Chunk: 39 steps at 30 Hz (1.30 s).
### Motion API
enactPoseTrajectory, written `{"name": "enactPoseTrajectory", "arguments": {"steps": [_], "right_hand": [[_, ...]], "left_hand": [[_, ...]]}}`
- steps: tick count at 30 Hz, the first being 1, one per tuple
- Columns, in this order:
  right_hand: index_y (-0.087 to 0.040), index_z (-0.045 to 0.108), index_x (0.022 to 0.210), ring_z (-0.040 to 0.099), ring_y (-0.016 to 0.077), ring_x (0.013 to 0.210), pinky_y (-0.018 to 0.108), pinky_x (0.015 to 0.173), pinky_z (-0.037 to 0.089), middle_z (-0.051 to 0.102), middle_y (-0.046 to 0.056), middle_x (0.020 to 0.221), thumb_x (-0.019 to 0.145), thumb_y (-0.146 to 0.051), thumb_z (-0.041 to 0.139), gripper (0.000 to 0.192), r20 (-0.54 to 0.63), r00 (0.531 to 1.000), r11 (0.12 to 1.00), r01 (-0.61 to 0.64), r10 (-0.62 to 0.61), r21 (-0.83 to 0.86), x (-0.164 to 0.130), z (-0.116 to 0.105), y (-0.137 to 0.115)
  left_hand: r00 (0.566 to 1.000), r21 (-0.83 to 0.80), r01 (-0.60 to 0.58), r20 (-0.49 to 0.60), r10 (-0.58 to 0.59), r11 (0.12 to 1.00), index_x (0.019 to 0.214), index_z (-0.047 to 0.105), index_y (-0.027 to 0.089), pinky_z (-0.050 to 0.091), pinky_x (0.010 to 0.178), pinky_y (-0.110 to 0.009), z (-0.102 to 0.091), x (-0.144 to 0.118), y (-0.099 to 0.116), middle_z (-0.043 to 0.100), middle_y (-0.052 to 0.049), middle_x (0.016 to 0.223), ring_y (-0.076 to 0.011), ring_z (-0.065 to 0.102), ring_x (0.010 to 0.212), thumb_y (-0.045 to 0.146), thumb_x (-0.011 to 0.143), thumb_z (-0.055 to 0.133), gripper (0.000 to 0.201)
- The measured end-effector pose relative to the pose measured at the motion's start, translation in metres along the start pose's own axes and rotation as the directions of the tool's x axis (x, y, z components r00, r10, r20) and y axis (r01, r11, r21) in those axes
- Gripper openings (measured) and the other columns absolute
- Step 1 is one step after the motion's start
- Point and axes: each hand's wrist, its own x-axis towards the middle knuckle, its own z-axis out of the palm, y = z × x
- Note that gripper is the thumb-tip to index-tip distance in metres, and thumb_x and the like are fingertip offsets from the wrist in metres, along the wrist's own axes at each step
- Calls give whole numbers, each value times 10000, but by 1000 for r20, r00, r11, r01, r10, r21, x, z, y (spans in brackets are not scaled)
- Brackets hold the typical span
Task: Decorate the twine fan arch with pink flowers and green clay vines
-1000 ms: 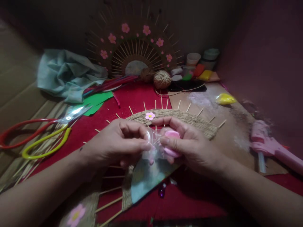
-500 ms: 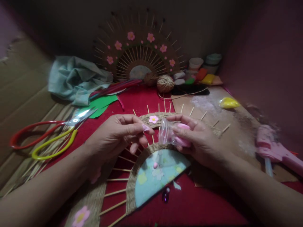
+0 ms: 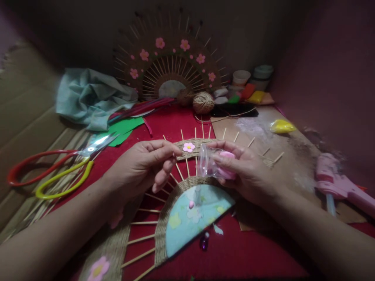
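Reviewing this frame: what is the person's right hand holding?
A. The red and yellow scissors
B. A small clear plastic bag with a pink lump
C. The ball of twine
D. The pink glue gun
B: the right hand grips a small clear plastic bag with a pink lump in it, while the glue gun, twine ball and scissors lie untouched on the table.
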Motion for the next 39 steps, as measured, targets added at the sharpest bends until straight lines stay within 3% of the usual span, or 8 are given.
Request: {"name": "enactPoseTrajectory", "arguments": {"steps": [5,11,18,24,28,31,34,39], "right_hand": [[-255,629,982,446,35,517,133,449,398,545,-45,724,739,-318,739,274,-28,999,1000,-25,24,-17,-1,0,-2],[-242,629,974,431,28,495,122,434,382,540,-49,698,738,-309,740,270,-22,1000,1000,-9,9,-7,-1,1,-3],[-249,640,974,453,36,519,132,455,399,540,-43,707,723,-318,749,282,-33,999,1000,-14,13,-21,-2,0,-3],[-252,647,951,454,45,525,139,451,388,526,-38,690,711,-318,755,272,-35,999,1000,-19,19,-10,-2,0,-4],[-258,647,941,447,49,522,142,443,374,516,-37,688,717,-314,747,251,-30,999,1000,-20,20,-15,-2,0,-5],[-259,645,940,459,55,530,162,460,401,526,-31,715,716,-312,744,251,-29,999,1000,-20,19,-11,-1,1,-6],[-252,637,938,448,53,512,155,441,381,512,-35,695,722,-312,737,246,-24,1000,1000,-3,3,7,0,0,-6],[-231,630,950,410,47,481,144,409,334,487,-39,658,732,-295,718,244,-27,999,1000,29,-29,8,1,0,-7]], "left_hand": [[999,-31,26,44,-24,999,724,629,169,359,236,-88,-5,-1,1,584,43,495,-39,457,261,241,783,694,113],[995,-43,-6,104,11,999,862,688,140,543,398,-148,-1,-2,5,708,-37,724,-119,668,529,110,800,647,80],[995,26,16,101,-18,1000,759,658,141,412,256,-119,-10,-4,5,608,26,517,-65,508,293,286,810,667,154],[993,28,8,114,-11,1000,778,635,156,518,368,-145,-8,-4,7,711,-8,699,-109,647,460,89,739,705,105],[976,-17,19,219,-15,1000,809,630,180,480,313,-147,-9,-4,5,711,-31,645,-131,638,416,284,822,670,113],[987,71,-5,159,-6,997,757,661,168,454,315,-115,-11,-4,5,662,-5,541,-88,577,344,312,817,675,156],[995,226,-38,100,16,973,753,715,170,527,411,-147,-8,-6,5,675,-6,591,-96,625,441,210,771,709,44],[971,518,-122,239,-6,847,842,725,188,591,572,-217,1,-12,2,725,-21,782,-144,698,649,129,782,672,100]]}}
